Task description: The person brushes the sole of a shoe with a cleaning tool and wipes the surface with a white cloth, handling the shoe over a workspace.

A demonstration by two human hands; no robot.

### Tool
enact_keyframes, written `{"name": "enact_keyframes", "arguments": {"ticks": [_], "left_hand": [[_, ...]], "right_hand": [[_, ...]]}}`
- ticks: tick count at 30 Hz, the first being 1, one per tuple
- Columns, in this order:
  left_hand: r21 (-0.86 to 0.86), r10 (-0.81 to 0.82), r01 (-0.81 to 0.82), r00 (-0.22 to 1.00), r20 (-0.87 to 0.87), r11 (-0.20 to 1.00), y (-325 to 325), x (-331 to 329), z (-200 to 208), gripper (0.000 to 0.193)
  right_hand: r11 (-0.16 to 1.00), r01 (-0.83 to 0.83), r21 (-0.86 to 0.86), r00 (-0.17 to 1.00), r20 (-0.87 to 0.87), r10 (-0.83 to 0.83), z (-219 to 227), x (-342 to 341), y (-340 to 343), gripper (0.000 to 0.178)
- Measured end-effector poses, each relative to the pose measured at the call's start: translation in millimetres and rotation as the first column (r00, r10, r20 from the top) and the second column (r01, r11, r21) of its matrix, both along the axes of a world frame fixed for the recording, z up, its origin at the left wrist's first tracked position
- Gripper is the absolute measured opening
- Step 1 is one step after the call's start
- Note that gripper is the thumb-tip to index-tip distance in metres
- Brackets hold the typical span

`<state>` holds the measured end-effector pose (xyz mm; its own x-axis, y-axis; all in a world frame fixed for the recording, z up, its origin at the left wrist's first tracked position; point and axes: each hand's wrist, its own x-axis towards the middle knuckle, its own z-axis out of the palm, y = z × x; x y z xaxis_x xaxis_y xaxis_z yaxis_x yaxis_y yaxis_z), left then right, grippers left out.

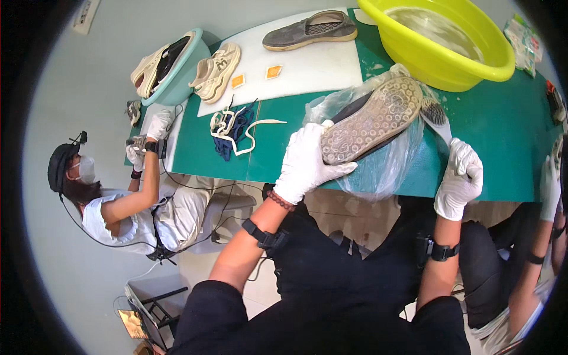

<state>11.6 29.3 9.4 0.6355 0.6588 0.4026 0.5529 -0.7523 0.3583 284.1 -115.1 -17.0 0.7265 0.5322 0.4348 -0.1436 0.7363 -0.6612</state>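
My left hand [305, 164], in a white glove, grips a shoe [373, 121] by its heel end. The patterned, dirty-looking sole faces up, and the dark upper shows only along its edges. Beneath the shoe a transparent plastic bag [387, 168] is spread, reaching over the table's near edge. In my right hand [460, 180], also gloved, is the handle of a white scrub brush [436, 112]. Its bristle head lies close beside the right side of the sole; whether the two touch I cannot tell.
A yellow-green basin [503, 68] of cloudy water stands at the back right. The white board [331, 68] bears a grey slip-on [310, 31], a cream sneaker [219, 72] and two orange packets. Laces [236, 127] lie nearer; a teal basin [186, 77] holds shoes. People work on both sides.
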Motion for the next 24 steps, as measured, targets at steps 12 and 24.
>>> {"name": "enact_keyframes", "arguments": {"ticks": [12,24], "left_hand": [[-0.144,0.082,-0.105,0.984,-0.159,0.984,0.2,1.2,10.9,0.094],[-0.198,0.066,-0.091,0.989,-0.131,0.976,-1.0,0.8,12.3,0.096]], "right_hand": [[0.94,-0.14,0.312,0.81,-0.509,0.289,-13.8,38.2,-13.2,0.03],[0.921,-0.264,0.288,0.802,-0.465,0.375,2.4,29.7,-15.1,0.028]]}}
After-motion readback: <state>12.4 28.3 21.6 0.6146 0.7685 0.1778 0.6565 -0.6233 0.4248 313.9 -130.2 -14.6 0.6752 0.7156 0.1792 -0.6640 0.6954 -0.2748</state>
